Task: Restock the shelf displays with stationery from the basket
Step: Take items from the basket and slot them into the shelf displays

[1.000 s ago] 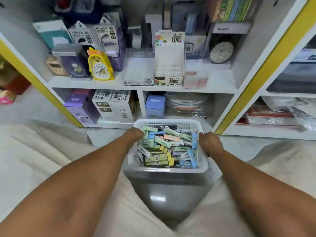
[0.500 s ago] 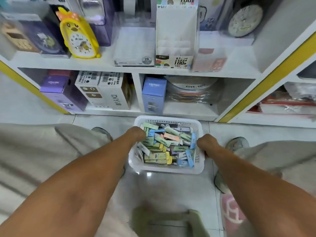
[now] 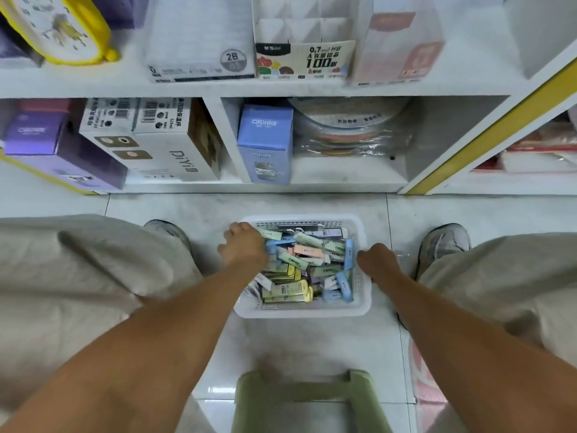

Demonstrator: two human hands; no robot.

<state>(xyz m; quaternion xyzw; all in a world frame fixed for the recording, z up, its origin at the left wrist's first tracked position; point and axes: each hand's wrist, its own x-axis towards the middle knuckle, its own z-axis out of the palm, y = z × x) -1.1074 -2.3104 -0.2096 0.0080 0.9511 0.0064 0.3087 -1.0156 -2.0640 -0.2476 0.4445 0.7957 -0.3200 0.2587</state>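
basket (image 3: pixel 304 309): white perforated plastic, on the floor tiles between the person's feet, just near of the shelf unit. Looks set down or nearly so; can't tell if the base is fully seated.
contents (image 3: pixel 307 265): loose heap of small pastel stationery boxes, piled close to rim height, no order.
left hand (image 3: pixel 245 245): at the basket's far-left rim, fingers curled over the edge, gripping it.
right hand (image 3: pixel 376 260): at the right rim, fingers curled on the edge; fingertips hidden behind the knuckles, so depth of hold can't be confirmed.
display box (image 3: pixel 304 35): on the shelf straight above, "0.7 / 100" on the front, tiers look empty. Likely target, my guess.
risk 1: uneven release tips the basket, top boxes slide over the rim. Cause: heap sits high, walls are low.
risk 2: grabbing a handful drags neighbours out. Cause: boxes interlock at random angles.
risk 3: wrong product goes into the display. Cause: mixed colours, labels too small to read from here.
risk 4: green stool (image 3: pixel 309 401) just near of the basket, and feet close on both sides; easy to kick something when shifting.
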